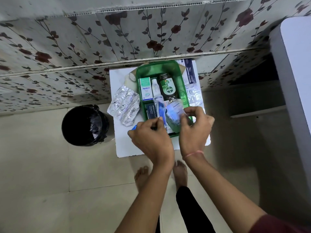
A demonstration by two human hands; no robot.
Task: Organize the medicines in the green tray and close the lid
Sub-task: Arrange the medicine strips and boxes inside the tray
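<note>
Carefully, left hand [149, 133] and right hand [195, 125], both pinching packets [173, 111], should tuck them flat into the green tray [156, 66].

The open green tray [184, 98] sits toward the table's far edge, holding an Optibex box [145, 89], a white tube [155, 88] and a Dettol bottle [167, 87]; foil blister strips [124, 105] overhang the left edge.

The wall [117, 36] is covered in pale paper printed with dark red roses on trailing vines. Below it lies a floor [50, 190] of plain beige tiles. A black bin [84, 125] lined with a bag stands beside a small white table [124, 148]. A white cabinet [296, 81] rises at the right edge.
</note>
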